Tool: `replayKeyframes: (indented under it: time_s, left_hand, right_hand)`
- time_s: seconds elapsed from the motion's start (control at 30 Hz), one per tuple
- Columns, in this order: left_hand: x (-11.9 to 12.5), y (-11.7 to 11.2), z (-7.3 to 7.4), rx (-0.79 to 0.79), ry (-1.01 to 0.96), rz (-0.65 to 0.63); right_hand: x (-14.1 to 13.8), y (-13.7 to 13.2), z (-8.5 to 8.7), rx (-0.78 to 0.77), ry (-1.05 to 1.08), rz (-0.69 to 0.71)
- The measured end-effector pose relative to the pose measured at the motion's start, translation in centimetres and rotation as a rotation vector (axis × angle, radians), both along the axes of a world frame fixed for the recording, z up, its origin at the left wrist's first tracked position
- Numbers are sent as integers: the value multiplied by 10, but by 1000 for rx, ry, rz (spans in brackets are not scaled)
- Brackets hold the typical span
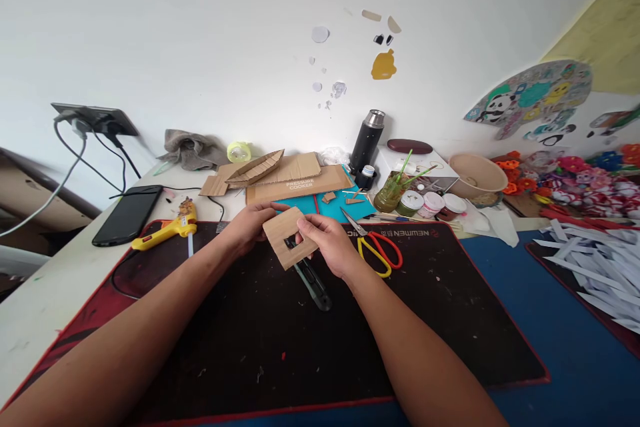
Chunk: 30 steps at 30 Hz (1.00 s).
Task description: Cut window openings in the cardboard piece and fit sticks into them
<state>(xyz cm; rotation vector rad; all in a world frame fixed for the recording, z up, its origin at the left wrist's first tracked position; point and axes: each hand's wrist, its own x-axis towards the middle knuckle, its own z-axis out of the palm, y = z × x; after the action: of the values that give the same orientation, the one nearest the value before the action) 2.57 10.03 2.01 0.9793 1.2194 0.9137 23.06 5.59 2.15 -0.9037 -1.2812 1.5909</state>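
A small square piece of cardboard (pixel 285 230) with a rectangular hole cut in it is held above the black mat. My right hand (pixel 325 240) pinches its right side, thumb on the front by the hole and fingers behind. At the left edge, my left hand (pixel 253 228) grips it with bent fingers, partly hidden. Below the cardboard a utility knife (pixel 314 283) lies on the mat, its upper end covered by the cardboard. Scissors (pixel 379 250) with one yellow and one red handle rest just right of my right hand.
A yellow glue gun (pixel 167 230) and a black phone (pixel 127 215) lie at left. Behind are cardboard sheets (pixel 320 181), a black thermos (pixel 367 140), paint jars (pixel 413 203) and a glass with green-handled brushes (pixel 390 195). White paper strips (pixel 595 267) pile up at right.
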Motion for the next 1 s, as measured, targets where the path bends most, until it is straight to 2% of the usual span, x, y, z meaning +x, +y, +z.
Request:
replayKeyframes:
  time_s: [0.27,0.5,0.77,1.0]
  left_hand:
    - [-6,9,-5,16,-55,102]
    - [-3,2,-3,24,-32,36]
    - [3,-3,-5,20,28,-47]
    - [1,-2,-4,71,78,-19]
  right_hand:
    - [-1,0,-2,-16,-52,30]
    - [-2,-1,-4,62,-61,1]
    - [-5,0,-5,62,-40,-52]
    - [-5,-1,-2,33,6,-60]
